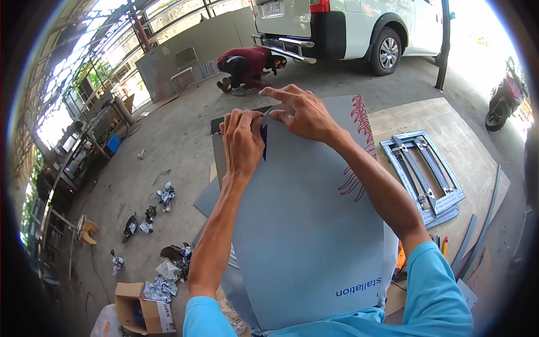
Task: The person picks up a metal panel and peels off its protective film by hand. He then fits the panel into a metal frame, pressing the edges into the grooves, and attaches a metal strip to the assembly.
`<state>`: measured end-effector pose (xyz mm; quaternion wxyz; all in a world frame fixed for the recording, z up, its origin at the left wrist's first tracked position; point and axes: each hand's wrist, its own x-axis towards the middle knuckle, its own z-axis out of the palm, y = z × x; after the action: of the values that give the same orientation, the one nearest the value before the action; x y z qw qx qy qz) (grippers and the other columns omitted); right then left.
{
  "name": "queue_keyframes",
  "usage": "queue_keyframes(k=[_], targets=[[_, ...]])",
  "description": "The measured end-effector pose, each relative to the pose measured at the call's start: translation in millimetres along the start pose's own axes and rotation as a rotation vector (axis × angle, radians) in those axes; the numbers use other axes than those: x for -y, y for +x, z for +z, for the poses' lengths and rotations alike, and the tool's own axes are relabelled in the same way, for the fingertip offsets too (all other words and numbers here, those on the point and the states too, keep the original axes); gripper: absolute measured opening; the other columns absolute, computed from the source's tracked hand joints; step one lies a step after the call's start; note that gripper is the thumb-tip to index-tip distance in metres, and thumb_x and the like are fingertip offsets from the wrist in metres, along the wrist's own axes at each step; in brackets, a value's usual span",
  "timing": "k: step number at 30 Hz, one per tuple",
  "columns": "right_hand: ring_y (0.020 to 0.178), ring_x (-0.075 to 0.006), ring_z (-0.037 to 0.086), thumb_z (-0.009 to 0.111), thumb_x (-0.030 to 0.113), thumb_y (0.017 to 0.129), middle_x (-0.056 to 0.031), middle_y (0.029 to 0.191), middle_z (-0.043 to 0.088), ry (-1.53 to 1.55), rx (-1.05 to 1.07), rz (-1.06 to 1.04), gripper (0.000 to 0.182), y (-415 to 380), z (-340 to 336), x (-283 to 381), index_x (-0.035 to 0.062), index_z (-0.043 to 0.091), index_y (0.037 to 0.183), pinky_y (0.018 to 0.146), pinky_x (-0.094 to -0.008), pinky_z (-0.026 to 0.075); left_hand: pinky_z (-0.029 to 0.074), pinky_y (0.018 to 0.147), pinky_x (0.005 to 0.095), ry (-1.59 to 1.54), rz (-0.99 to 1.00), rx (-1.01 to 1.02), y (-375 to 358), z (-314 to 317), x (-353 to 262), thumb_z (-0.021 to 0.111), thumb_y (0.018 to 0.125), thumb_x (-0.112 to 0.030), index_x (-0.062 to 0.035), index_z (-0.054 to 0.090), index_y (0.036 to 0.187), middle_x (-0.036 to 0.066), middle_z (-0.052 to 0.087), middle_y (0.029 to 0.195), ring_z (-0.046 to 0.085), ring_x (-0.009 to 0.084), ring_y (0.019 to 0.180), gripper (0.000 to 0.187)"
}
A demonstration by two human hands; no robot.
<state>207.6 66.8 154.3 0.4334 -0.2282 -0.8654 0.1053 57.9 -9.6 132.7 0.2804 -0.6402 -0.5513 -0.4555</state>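
Note:
A large grey sheet (309, 224) stands tilted in front of my body, with blue lettering near its lower edge and a red line drawing on its right side. My left hand (241, 135) has its fingers closed at the sheet's upper left corner. Beside that hand a narrow dark blue strip (264, 143) shows along the sheet's edge. My right hand (303, 112) is at the top edge, its index finger stretched left and its thumb apart from it, close to the corner. What lies behind the top edge is hidden.
Blue-grey frames with metal latches (426, 174) lie on a plywood board (443, 121) at the right. Crumpled wrappings (167, 195) and a cardboard box (143, 314) are on the floor at left. A crouching person (247, 64) is near a white van (348, 33). A motorcycle (505, 98) stands far right.

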Motion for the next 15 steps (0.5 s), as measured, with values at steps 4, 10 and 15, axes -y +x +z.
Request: queue_keyframes(k=[4,10,15], targets=[[0.115,-0.0248,0.046,0.061,0.012,0.082,-0.0088,0.116,0.055,-0.115,-0.175,-0.189,0.037,-2.8,0.5,-7.0,0.0136,0.059,0.119,0.097,-0.0374,0.034,0.037,0.077,0.0343,-0.075,0.03,-0.051,7.1,-4.2,-12.7,0.059,0.084,-0.009,-0.005,0.062,0.087,0.006,0.052,0.081,0.049,0.023,0.083,0.006],[0.102,-0.0258,0.052,0.061,0.001,0.074,-0.0089,0.102,0.056,-0.296,-0.229,-0.507,0.016,-14.6,12.5,-2.8,0.0018,0.058,0.09,0.097,-0.038,0.038,0.038,0.077,0.0341,-0.055,0.066,-0.07,0.6,-7.6,-8.3,0.058,0.085,-0.007,-0.005,0.06,0.087,0.006,0.051,0.081,0.049,0.0228,0.082,0.004],[0.085,-0.0252,0.052,0.06,0.001,0.069,-0.0098,0.087,0.051,-0.262,-0.314,-0.543,0.021,-15.1,21.2,0.3,0.0028,0.051,0.088,0.078,-0.0345,0.043,0.039,0.077,0.0337,-0.117,0.051,-0.008,-1.7,-9.8,-6.8,0.057,0.085,-0.005,-0.005,0.059,0.089,0.006,0.054,0.086,0.051,0.0231,0.086,0.004]])
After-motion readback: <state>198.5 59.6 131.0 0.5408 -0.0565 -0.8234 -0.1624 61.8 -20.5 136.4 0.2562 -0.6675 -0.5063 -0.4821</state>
